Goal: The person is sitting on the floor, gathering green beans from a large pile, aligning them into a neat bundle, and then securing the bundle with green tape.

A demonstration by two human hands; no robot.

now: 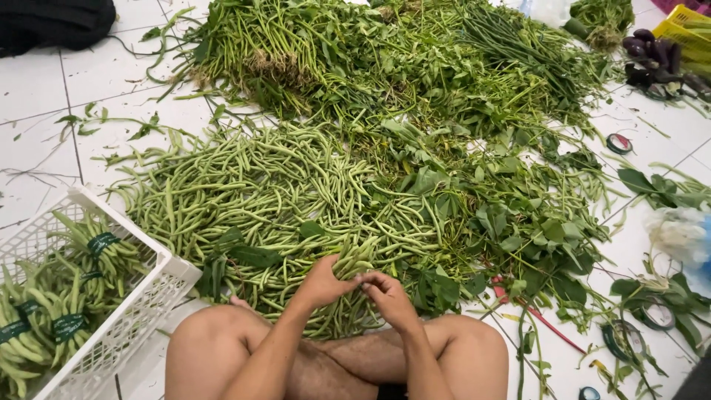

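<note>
I sit cross-legged on a white tiled floor before a big heap of loose green beans (274, 185). My left hand (324, 281) grips a small bunch of beans (354, 261) at the near edge of the heap. Touching that same bunch from the right is my right hand (386, 296), its fingers curled close against the left hand. Whether the right hand holds anything of its own is hidden by the fingers.
A white plastic basket (141, 311) at the left holds bean bundles (96, 255) tied with dark green tape. Leafy greens (518, 222) and long stalks (355, 52) lie behind and right. Tape rolls (618, 143) and purple aubergines (652, 52) lie at the right.
</note>
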